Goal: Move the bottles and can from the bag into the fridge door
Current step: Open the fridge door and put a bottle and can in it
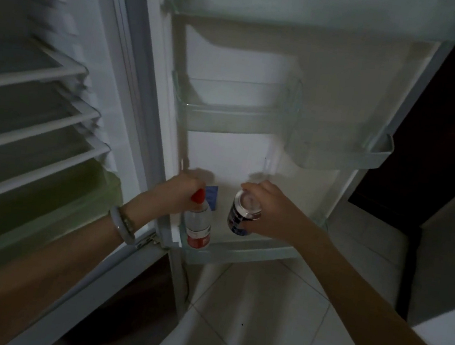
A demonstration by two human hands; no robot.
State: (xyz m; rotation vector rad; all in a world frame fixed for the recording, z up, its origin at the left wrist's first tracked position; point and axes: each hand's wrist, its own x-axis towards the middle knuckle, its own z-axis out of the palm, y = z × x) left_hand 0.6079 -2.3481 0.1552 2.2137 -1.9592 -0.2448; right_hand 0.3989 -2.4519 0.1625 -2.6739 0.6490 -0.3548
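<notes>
Partly hidden – bottle (198, 223) cap under left hand (180, 192) | can (244, 213) side behind right hand (270, 210)

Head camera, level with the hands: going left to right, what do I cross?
Fridge shelves → bracelet → left hand → bottle → can → right hand → floor tiles.

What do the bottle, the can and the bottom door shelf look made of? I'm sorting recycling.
Bottle: clear, glossy plastic by its see-through body, with a red cap. Can: likely aluminium, judging by its shiny silver top rim. Bottom door shelf: translucent, greenish, smooth plastic, apparently.
</notes>
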